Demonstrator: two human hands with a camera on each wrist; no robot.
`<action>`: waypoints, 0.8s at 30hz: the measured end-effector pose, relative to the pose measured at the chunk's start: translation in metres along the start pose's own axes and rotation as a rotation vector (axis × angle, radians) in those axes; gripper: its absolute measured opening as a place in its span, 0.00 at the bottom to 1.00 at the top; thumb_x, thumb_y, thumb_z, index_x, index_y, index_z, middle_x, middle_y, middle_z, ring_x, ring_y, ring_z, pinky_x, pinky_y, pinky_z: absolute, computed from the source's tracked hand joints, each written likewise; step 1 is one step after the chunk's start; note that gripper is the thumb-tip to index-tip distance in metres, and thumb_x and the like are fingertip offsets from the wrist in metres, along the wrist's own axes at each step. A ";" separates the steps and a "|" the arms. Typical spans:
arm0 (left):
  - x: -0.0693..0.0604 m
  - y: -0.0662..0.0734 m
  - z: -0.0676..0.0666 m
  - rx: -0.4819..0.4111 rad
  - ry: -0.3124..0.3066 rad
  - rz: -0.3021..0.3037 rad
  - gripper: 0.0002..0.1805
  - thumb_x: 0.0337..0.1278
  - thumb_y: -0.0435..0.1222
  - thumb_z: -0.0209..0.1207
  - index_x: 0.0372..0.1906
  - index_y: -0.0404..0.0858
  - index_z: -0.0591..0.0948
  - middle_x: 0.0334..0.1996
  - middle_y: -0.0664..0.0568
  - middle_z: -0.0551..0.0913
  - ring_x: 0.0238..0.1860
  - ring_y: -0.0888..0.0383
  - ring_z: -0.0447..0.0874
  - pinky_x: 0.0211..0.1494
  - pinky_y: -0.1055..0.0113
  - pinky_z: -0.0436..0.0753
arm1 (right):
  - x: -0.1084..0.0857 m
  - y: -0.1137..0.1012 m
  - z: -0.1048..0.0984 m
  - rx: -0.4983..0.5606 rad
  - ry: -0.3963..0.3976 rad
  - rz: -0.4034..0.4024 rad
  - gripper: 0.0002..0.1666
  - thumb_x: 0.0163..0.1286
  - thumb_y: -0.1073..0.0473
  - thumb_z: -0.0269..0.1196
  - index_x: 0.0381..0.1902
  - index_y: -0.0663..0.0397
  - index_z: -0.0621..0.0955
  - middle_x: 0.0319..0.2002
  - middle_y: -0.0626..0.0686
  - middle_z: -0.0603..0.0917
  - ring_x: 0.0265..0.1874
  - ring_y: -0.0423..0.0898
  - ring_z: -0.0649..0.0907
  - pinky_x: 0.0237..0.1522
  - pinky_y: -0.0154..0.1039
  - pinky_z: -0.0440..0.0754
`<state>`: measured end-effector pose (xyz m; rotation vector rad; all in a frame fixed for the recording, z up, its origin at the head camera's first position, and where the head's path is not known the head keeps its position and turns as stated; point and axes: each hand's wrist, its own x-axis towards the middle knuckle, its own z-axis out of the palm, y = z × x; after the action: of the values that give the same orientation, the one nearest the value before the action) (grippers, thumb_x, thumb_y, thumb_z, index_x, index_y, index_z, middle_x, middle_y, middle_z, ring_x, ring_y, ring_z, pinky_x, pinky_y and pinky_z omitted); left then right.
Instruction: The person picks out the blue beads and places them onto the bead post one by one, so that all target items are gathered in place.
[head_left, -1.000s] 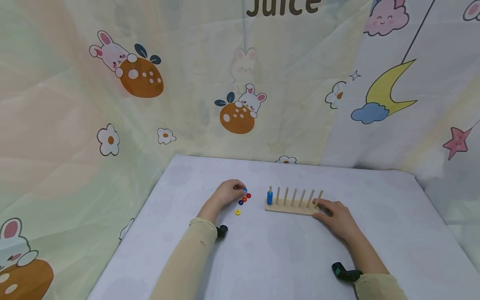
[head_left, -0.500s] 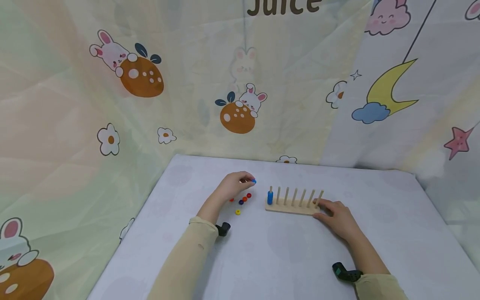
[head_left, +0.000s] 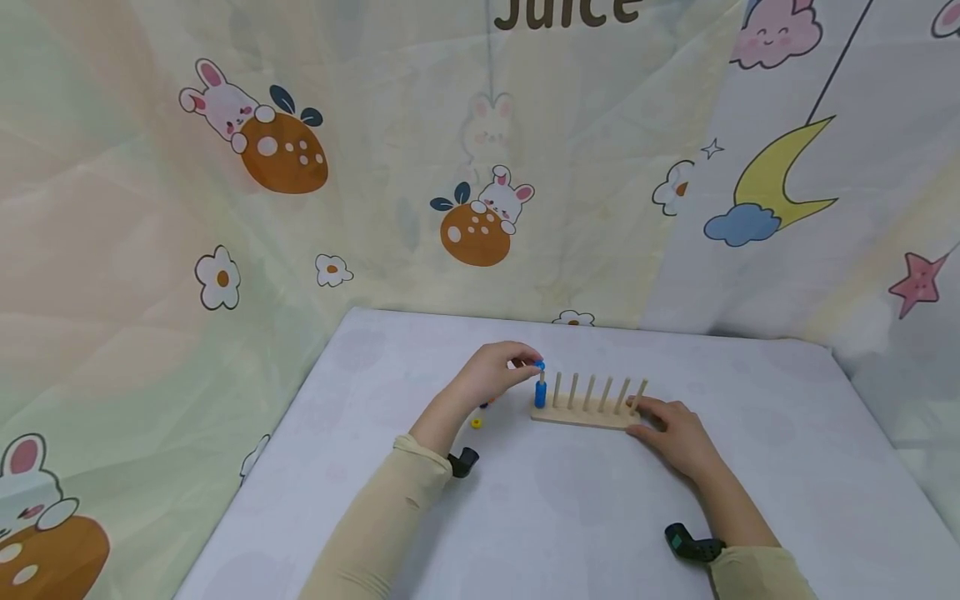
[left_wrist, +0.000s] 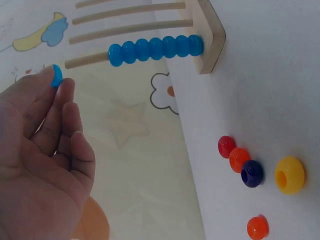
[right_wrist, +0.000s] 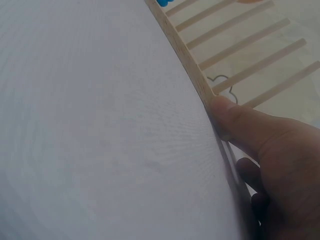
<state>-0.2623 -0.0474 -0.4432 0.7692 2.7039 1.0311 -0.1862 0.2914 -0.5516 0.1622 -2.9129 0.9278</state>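
Observation:
A blue bead (left_wrist: 57, 76) is pinched between the thumb and index finger of my left hand (head_left: 497, 370). It sits at the tip of the leftmost peg of a wooden peg rack (head_left: 585, 417), close to the peg's end in the left wrist view. Lower on that peg is a stack of blue beads (left_wrist: 156, 49); the other pegs are bare. My right hand (head_left: 678, 437) grips the right end of the rack's base, thumb on the near edge, fingers behind, as the right wrist view shows.
On the white table left of the rack lie loose beads: a yellow bead (left_wrist: 290, 175), a dark blue bead (left_wrist: 252, 173), a red bead (left_wrist: 226, 146) and orange beads (left_wrist: 258, 227). A printed cloth (head_left: 390, 167) hangs behind the table.
My left hand has lifted the blue bead from near the loose beads and carried it right to the leftmost peg's top. The right hand and rack have stayed in place.

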 end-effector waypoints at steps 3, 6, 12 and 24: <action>0.001 0.002 0.003 0.018 -0.010 0.006 0.12 0.67 0.49 0.59 0.50 0.54 0.83 0.41 0.65 0.82 0.44 0.63 0.76 0.41 0.69 0.78 | 0.001 0.000 0.001 -0.004 0.001 -0.004 0.35 0.64 0.36 0.65 0.64 0.47 0.78 0.59 0.62 0.80 0.55 0.62 0.76 0.54 0.65 0.71; 0.002 0.001 0.006 0.028 -0.016 0.005 0.11 0.67 0.49 0.59 0.50 0.54 0.83 0.40 0.66 0.82 0.44 0.63 0.77 0.42 0.68 0.78 | 0.002 0.000 0.000 -0.003 -0.001 -0.004 0.36 0.64 0.36 0.66 0.64 0.48 0.77 0.60 0.62 0.80 0.56 0.62 0.76 0.55 0.66 0.70; 0.003 -0.005 0.014 0.027 -0.040 0.004 0.11 0.66 0.49 0.60 0.49 0.54 0.84 0.40 0.66 0.82 0.43 0.64 0.77 0.42 0.69 0.78 | 0.001 0.000 -0.002 -0.003 -0.007 -0.006 0.37 0.64 0.36 0.65 0.64 0.50 0.77 0.61 0.63 0.79 0.57 0.63 0.75 0.56 0.66 0.70; 0.004 -0.014 0.023 0.064 -0.063 0.030 0.10 0.65 0.47 0.62 0.48 0.52 0.84 0.41 0.65 0.82 0.43 0.65 0.77 0.43 0.72 0.77 | 0.000 0.002 0.000 0.000 -0.007 0.003 0.36 0.64 0.36 0.65 0.64 0.48 0.77 0.60 0.64 0.79 0.57 0.64 0.75 0.55 0.67 0.70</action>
<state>-0.2639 -0.0409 -0.4697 0.8415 2.6917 0.9143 -0.1867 0.2924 -0.5529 0.1619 -2.9205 0.9291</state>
